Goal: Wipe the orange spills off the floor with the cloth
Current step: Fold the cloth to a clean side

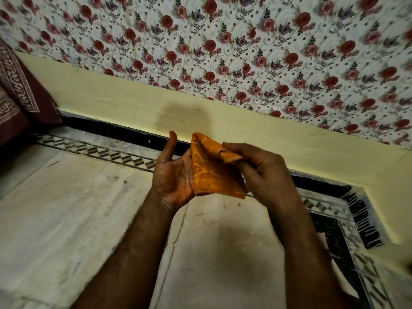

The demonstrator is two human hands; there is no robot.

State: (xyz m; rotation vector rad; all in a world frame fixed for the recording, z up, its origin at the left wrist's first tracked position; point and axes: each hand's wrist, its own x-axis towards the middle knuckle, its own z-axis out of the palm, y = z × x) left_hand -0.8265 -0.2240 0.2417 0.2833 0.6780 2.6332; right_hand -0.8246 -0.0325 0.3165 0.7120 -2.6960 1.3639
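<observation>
Pinching folded orange-stained cloth point(211, 175), right hand point(263, 170), left hand point(171, 175) supporting

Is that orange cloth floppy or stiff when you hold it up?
Probably floppy: the cloth is folded, and its top corner bends over where the right hand pinches it. It is likely light, since it just rests against the left hand, whose palm is open. Its surface looks rough and woven, so it is probably not slippery.
</observation>
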